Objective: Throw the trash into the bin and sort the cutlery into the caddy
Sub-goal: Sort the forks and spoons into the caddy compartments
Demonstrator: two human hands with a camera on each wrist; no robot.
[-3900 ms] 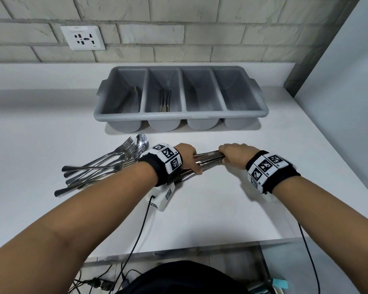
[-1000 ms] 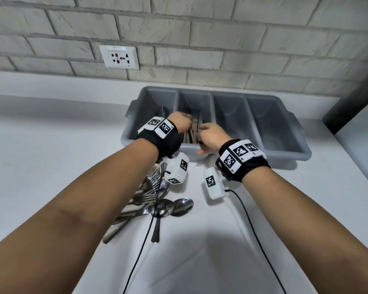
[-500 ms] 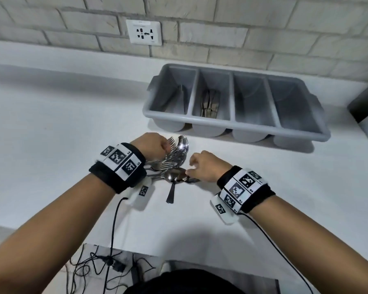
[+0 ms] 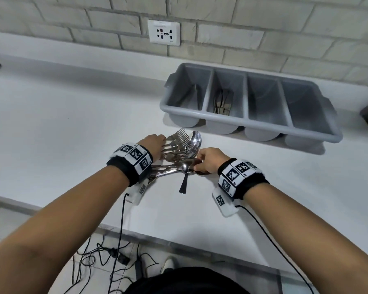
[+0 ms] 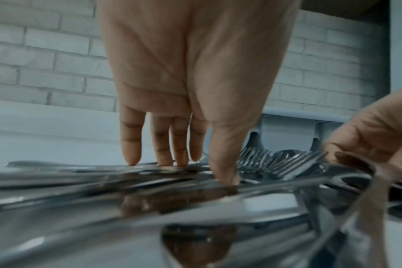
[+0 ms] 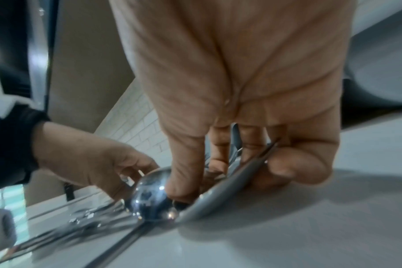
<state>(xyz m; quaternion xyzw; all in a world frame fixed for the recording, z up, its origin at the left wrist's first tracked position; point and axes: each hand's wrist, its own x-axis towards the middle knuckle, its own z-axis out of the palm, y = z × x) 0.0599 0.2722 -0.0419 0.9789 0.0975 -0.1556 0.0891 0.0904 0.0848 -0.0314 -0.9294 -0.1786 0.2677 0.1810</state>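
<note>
Now separating spoons: left hand (image 4: 155,145) presses straight fingers (image 5: 131,145) on the steel fork-and-spoon pile (image 4: 180,151); right hand (image 4: 208,161) pinches shiny spoon bowls (image 6: 154,199). Lift spoons only, towards an unused grey caddy (image 4: 251,124) compartment.

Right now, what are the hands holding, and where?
The right hand pinches a spoon by its bowl. The left hand presses straight fingers on the cutlery pile.

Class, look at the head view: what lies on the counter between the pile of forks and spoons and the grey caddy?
Nothing: a bare strip of white counter separates the forks and spoons from the caddy, as the head view shows.
</note>
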